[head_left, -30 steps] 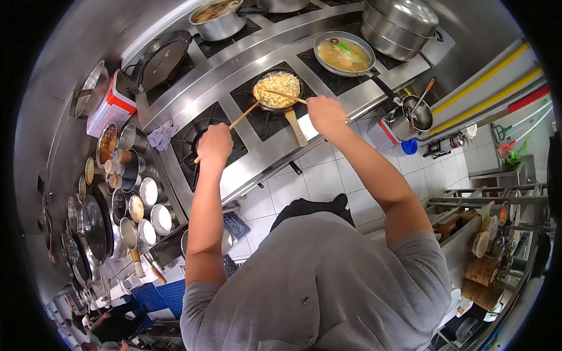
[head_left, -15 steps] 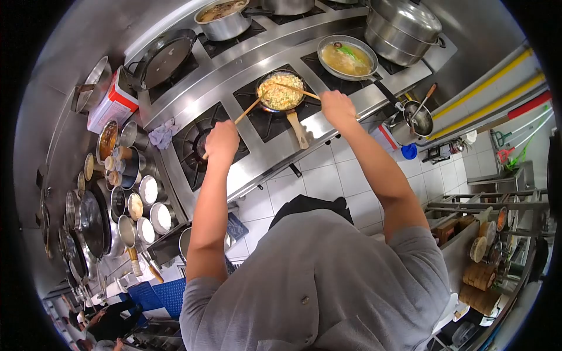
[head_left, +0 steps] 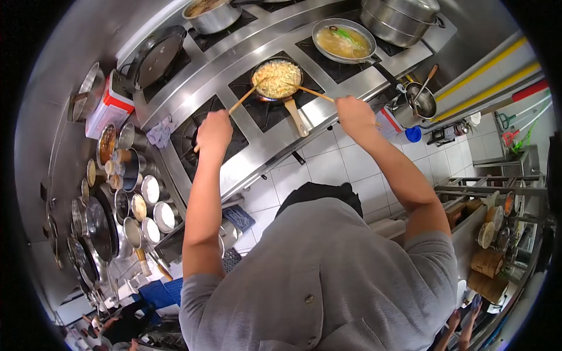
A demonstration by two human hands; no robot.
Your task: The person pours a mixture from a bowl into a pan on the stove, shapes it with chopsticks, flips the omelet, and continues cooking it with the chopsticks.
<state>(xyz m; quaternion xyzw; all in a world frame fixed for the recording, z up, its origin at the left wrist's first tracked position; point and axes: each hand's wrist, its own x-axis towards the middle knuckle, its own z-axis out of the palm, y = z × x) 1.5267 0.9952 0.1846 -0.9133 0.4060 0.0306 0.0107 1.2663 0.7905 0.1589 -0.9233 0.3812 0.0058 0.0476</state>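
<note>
One stick (head_left: 317, 93) gripped in each: left hand (head_left: 214, 130), right hand (head_left: 355, 115), both closed; food (head_left: 278, 76) in pan (head_left: 296, 119) near stove's (head_left: 257, 150) front edge best turned evenly.

Both hands (head_left: 281, 125) hold wooden sticks (head_left: 317, 94) in the egg-like food (head_left: 277, 79).

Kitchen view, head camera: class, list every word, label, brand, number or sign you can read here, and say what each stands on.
No text can be read for certain.
Red-and-white container at the left: any print is too small and blurred.
Red-and-white box beyond the right hand: too small to read.
Blue mat on the floor: no legible wording.
</note>
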